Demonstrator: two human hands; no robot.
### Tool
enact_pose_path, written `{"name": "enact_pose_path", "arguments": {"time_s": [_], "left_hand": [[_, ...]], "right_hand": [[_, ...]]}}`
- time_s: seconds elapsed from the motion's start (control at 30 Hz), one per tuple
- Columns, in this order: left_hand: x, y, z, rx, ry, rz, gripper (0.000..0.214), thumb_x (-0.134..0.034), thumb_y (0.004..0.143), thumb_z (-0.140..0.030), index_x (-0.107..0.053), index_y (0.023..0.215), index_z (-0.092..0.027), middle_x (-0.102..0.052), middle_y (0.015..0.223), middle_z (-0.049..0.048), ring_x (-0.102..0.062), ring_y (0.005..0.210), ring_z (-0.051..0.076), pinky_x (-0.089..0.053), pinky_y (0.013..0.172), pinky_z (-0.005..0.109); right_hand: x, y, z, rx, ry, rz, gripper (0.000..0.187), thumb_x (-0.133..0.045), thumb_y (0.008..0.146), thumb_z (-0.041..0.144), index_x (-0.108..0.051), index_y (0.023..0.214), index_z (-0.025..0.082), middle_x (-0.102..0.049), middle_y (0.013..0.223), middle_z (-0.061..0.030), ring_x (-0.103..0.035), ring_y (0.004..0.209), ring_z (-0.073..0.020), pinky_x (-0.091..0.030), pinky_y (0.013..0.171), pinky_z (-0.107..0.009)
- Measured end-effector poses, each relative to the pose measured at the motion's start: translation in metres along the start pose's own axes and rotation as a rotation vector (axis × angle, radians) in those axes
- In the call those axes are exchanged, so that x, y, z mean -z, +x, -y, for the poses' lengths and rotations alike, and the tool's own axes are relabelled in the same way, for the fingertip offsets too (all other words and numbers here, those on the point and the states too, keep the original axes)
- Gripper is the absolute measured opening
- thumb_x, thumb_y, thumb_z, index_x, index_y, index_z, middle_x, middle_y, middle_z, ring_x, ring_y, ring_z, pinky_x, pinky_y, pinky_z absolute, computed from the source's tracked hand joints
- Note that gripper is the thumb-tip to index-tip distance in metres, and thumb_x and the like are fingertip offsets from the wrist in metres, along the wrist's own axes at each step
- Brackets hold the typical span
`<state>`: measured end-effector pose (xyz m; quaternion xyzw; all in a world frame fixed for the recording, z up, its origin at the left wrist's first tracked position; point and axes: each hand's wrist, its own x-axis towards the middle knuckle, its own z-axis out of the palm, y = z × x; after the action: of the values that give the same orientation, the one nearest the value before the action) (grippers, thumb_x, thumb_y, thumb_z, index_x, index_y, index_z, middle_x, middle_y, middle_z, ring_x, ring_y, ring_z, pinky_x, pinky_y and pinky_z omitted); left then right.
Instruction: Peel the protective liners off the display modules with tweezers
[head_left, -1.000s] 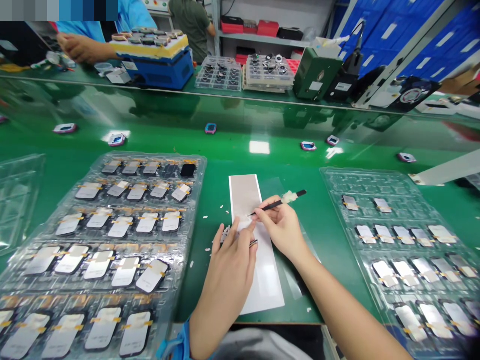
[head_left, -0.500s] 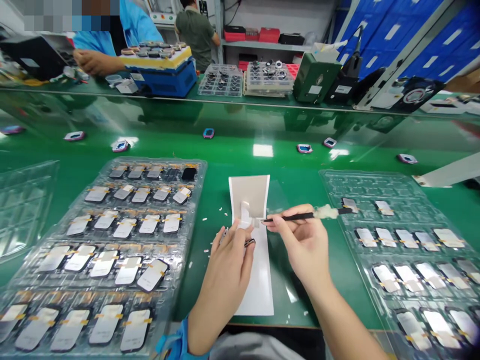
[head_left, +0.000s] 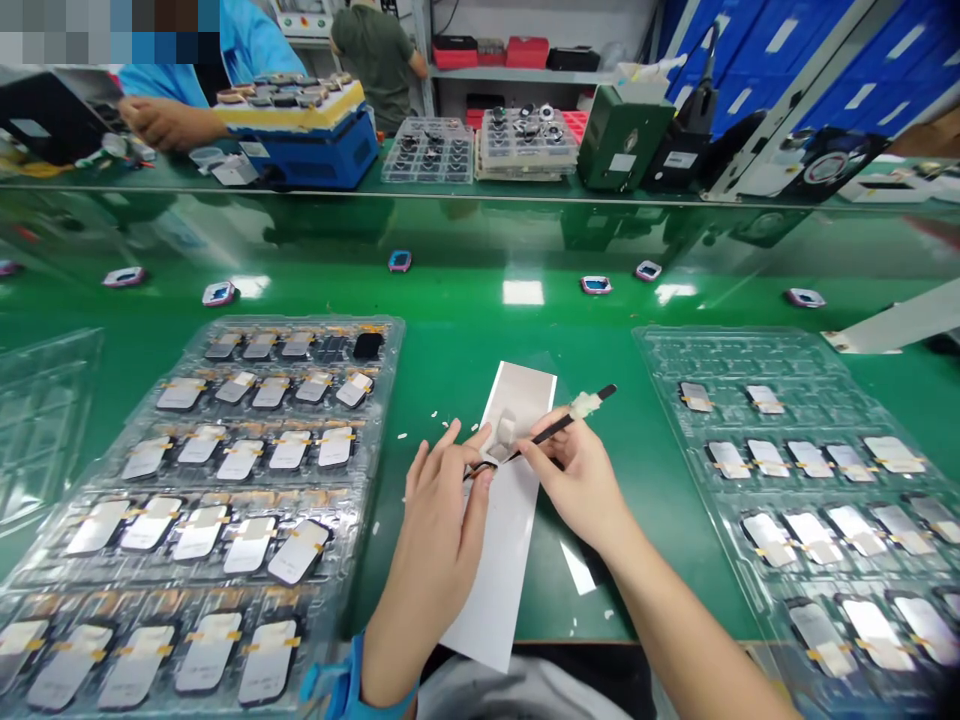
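My right hand (head_left: pixel 574 480) is closed on black tweezers (head_left: pixel 553 430) with whitish wrapping near their rear end. The tips point down and left, close to the fingers of my left hand (head_left: pixel 442 515). That hand is closed, thumb and fingers pinching a small dark-edged part (head_left: pixel 482 467), mostly hidden by the fingers. Beneath both hands lies a long white backing sheet (head_left: pixel 499 570), tilted to the right at its far end. On its greyish upper section, a small pale sticker piece (head_left: pixel 508 425) stands up by the tweezers.
A clear tray (head_left: pixel 394 340) of small screen modules lies left; another tray (head_left: pixel 645 345) with modules lies right. White scraps (head_left: pixel 576 567) dot the green table. Several small watch frames (head_left: pixel 400 261) line the back. Beyond, a person in blue sits beside a blue box (head_left: pixel 322 150).
The backing sheet has turned, its far end swinging right and its near end left. The tweezers now slant more steeply, their tips lower and nearer my left fingertips. The view has shifted slightly.
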<state>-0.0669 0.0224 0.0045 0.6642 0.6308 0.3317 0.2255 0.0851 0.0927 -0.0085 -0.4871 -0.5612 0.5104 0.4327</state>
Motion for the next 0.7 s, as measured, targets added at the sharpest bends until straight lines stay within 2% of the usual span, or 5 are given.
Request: {"name": "enact_pose_path", "arguments": {"time_s": [0.1,0.3,0.43,0.53,0.7], "left_hand": [[-0.002,0.0,0.001,0.002,0.011,0.067,0.013,-0.036,0.105,-0.019,-0.046,0.111,-0.025,-0.063,0.139,0.0098,-0.039,0.146,0.026,-0.022,0.119,0.061],[-0.003,-0.002,0.002,0.015,0.011,0.041,0.012,-0.037,0.104,-0.02,-0.046,0.11,-0.025,-0.067,0.131,0.0101,-0.044,0.142,0.026,-0.024,0.119,0.06],[-0.003,-0.001,0.002,0.014,-0.009,0.059,0.013,-0.036,0.104,-0.02,-0.045,0.111,-0.026,-0.067,0.131,0.0074,-0.044,0.142,0.025,-0.024,0.119,0.06],[-0.003,-0.002,0.002,0.026,-0.02,0.057,0.012,-0.037,0.104,-0.021,-0.045,0.111,-0.026,-0.068,0.129,0.0078,-0.045,0.141,0.026,-0.026,0.118,0.06],[-0.002,-0.003,0.001,0.024,-0.009,0.066,0.01,-0.036,0.105,-0.021,-0.045,0.109,-0.026,-0.067,0.13,0.0096,-0.047,0.14,0.027,-0.028,0.117,0.061]], "right_hand": [[0.003,0.0,-0.001,-0.004,0.02,-0.011,0.021,-0.068,0.081,0.035,-0.051,0.086,0.024,-0.067,0.078,-0.0029,-0.071,0.074,-0.0201,-0.055,0.069,-0.033],[0.01,-0.001,-0.002,-0.094,-0.005,-0.049,0.031,-0.071,0.08,0.042,-0.049,0.092,0.024,-0.066,0.076,-0.0007,-0.073,0.067,-0.0204,-0.053,0.054,-0.028],[0.007,-0.002,-0.003,-0.157,0.089,-0.015,0.037,-0.074,0.077,0.046,-0.049,0.092,0.023,-0.066,0.08,-0.0003,-0.074,0.062,-0.0188,-0.056,0.052,-0.026],[0.003,-0.002,-0.005,-0.162,0.139,-0.04,0.038,-0.076,0.075,0.044,-0.05,0.091,0.022,-0.065,0.081,0.0007,-0.074,0.06,-0.0167,-0.056,0.049,-0.023],[-0.001,0.001,-0.006,-0.161,0.212,-0.066,0.04,-0.079,0.074,0.044,-0.049,0.089,0.022,-0.067,0.072,0.0021,-0.073,0.056,-0.0154,-0.056,0.05,-0.023]]}}
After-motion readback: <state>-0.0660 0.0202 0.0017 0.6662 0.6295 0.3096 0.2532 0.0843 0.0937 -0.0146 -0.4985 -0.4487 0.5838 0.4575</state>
